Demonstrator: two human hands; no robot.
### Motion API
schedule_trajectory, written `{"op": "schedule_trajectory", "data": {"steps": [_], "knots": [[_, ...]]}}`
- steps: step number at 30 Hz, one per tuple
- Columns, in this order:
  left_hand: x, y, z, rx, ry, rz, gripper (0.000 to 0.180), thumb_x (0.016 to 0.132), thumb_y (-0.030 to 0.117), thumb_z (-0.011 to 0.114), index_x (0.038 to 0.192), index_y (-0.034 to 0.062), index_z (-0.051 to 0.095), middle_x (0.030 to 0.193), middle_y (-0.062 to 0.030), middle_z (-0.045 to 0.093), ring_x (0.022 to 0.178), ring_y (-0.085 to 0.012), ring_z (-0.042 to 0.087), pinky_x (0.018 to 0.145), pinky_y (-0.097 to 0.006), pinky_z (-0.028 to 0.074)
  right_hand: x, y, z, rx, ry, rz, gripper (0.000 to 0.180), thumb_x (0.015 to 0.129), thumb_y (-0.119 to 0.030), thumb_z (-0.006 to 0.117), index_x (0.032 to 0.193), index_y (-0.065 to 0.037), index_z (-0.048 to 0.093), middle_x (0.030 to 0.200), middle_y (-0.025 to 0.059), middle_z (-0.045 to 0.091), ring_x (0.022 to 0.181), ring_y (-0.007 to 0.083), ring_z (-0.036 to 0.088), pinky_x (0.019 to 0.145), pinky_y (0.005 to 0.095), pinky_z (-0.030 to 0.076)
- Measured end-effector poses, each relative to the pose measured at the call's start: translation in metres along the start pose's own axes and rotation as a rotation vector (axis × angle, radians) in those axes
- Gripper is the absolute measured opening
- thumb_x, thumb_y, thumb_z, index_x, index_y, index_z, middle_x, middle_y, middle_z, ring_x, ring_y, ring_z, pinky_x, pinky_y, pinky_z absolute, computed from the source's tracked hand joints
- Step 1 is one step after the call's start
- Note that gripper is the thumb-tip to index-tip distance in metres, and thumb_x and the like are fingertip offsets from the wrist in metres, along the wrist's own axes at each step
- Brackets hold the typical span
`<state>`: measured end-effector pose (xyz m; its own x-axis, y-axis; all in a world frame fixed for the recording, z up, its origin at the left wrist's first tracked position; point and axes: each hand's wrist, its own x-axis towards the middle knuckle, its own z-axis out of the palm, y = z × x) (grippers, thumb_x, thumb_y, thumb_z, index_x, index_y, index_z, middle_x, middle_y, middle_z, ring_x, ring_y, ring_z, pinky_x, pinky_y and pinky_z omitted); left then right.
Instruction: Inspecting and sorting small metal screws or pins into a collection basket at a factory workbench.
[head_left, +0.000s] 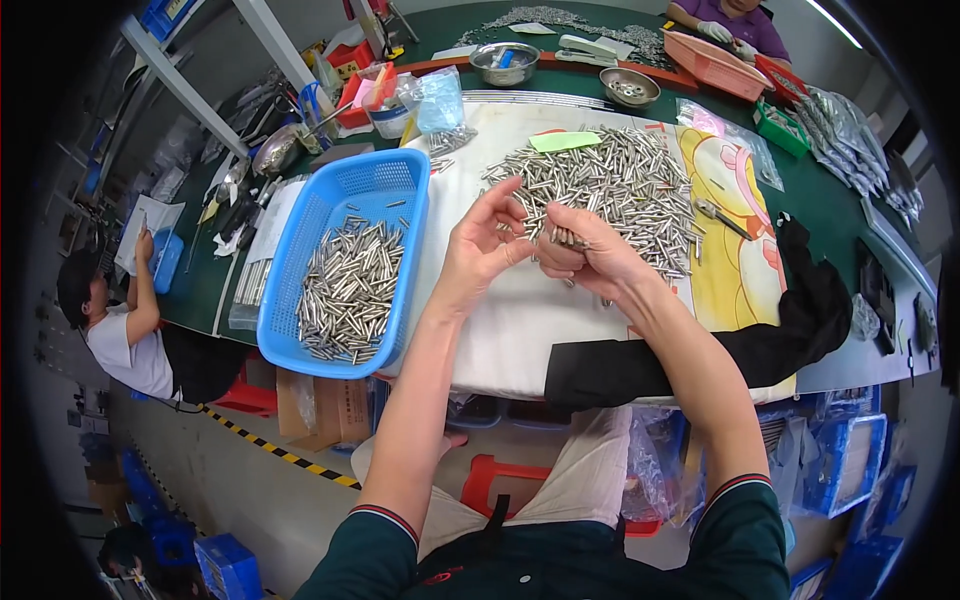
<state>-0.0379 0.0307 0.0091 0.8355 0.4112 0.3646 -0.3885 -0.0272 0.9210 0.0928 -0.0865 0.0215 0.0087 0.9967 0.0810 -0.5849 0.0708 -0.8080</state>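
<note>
Holding slim, silver-grey metal pins (570, 238), R hand (592, 250) has snug grip; L hand (482, 238) nr it w/ fingers parted.

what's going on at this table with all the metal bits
A person is handling small metal pins: the right hand grips a little bunch of pins, and the left hand is open, fingers slightly curled, close beside it. Just beyond the hands lies a big loose heap of similar pins, with a green slip on top. To the left, a blue basket holds another batch. Across the table, a co-worker in a purple top sits by an orange basket.
</note>
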Motion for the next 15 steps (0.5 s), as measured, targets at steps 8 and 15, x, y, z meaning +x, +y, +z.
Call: {"op": "schedule_trajectory", "data": {"steps": [8,15], "knots": [[0.001,0.000,0.008,0.120,-0.199,0.055,0.031,0.079,0.015,0.064,0.109,0.0084,0.064,0.129,-0.0086,0.048,0.123,-0.0225,0.039,0.103,-0.036,0.028,0.001,0.025,0.008,0.484,0.197,0.269,0.047,0.095,-0.035,0.035,0.053,-0.018,0.026,0.047,-0.0055,0.018,0.042,0.0079,0.020,0.043,0.0245,0.020],[0.003,-0.004,0.007,0.218,-0.195,0.093,0.025,0.079,0.009,0.062,0.103,0.0068,0.066,0.117,-0.0064,0.059,0.121,-0.0230,0.041,0.103,-0.038,0.029,0.003,0.030,0.005,0.539,0.119,0.302,0.046,0.096,-0.033,0.030,0.053,-0.018,0.025,0.046,-0.0061,0.018,0.041,0.0075,0.020,0.041,0.0241,0.019]]}}
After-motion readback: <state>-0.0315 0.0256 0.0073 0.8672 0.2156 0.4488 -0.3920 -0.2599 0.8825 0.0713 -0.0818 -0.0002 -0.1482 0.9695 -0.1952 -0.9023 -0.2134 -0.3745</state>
